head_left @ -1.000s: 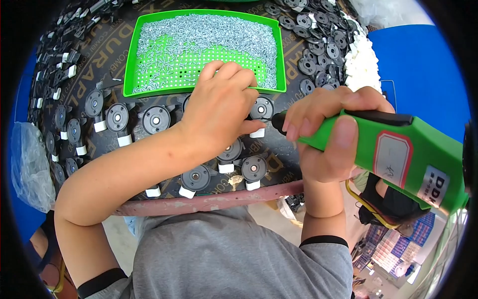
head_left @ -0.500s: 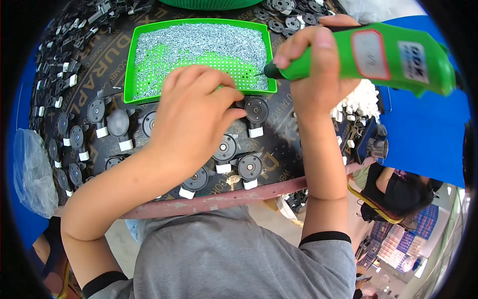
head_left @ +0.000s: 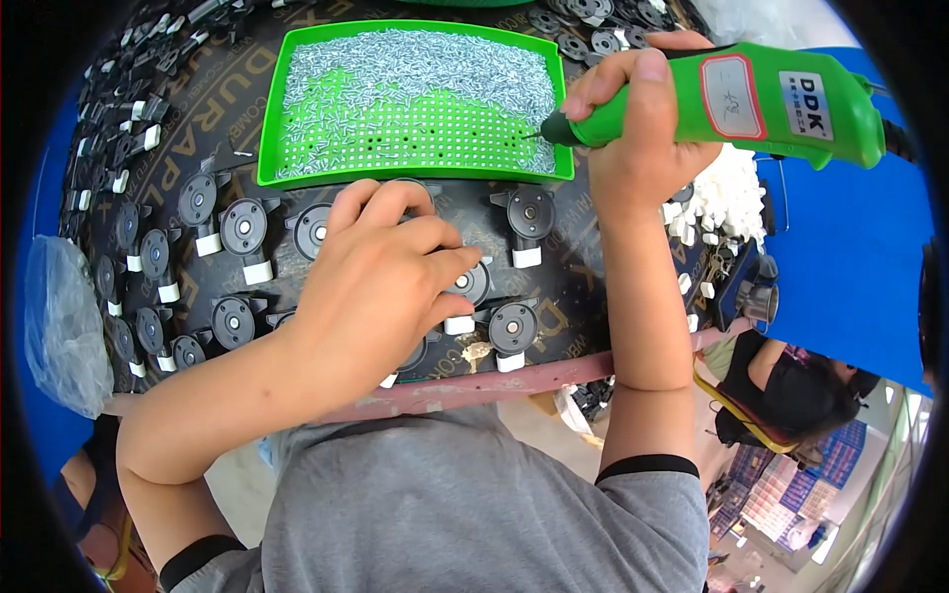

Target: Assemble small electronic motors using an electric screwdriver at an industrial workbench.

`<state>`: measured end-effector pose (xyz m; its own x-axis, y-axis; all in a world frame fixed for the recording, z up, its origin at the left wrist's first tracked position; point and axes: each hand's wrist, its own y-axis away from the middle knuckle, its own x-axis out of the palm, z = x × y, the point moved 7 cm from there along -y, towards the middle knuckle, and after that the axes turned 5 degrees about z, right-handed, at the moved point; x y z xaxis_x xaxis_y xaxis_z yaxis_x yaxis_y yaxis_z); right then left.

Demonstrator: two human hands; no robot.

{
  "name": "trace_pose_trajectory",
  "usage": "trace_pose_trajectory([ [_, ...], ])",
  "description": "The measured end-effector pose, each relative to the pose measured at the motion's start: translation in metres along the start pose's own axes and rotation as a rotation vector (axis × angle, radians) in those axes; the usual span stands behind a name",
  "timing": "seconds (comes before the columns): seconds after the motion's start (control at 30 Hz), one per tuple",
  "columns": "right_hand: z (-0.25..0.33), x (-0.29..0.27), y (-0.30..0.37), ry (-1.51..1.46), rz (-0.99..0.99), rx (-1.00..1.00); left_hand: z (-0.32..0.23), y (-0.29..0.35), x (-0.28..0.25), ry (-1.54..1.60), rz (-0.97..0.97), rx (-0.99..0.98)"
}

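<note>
So, my worktop carries a green tray; a green electric screwdriver, clasped in my right hand, points into it. Apart, nearer me, my left hand bends over a black wheel part; whether it grips, I cannot tell. Silvery screws strew the tray.

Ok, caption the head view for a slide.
Right hand holds green driver over screw tray; left hand at round black part.
</note>
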<state>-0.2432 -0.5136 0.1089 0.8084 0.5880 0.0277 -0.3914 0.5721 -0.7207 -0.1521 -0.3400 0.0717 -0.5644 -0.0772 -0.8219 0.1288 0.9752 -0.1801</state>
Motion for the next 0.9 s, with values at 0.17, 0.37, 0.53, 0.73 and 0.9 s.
trace_pose_trajectory([
  [0.17,0.002,-0.004,0.0,0.009,-0.027,0.02,0.006,-0.008,0.002,-0.005,-0.037,0.021],
  [0.37,0.041,0.002,-0.002,0.071,0.016,-0.021,0.009,-0.011,0.004,-0.036,-0.07,-0.014],
  [0.53,0.099,0.02,0.009,-0.172,0.242,0.06,0.01,-0.01,0.005,0.017,-0.079,-0.008],
  [0.73,0.093,0.041,0.041,0.049,0.288,0.179,0.013,-0.01,0.004,0.019,-0.135,-0.024],
  [0.9,0.088,0.04,0.042,0.032,0.303,0.184,0.013,-0.011,0.004,0.041,-0.126,-0.029],
])
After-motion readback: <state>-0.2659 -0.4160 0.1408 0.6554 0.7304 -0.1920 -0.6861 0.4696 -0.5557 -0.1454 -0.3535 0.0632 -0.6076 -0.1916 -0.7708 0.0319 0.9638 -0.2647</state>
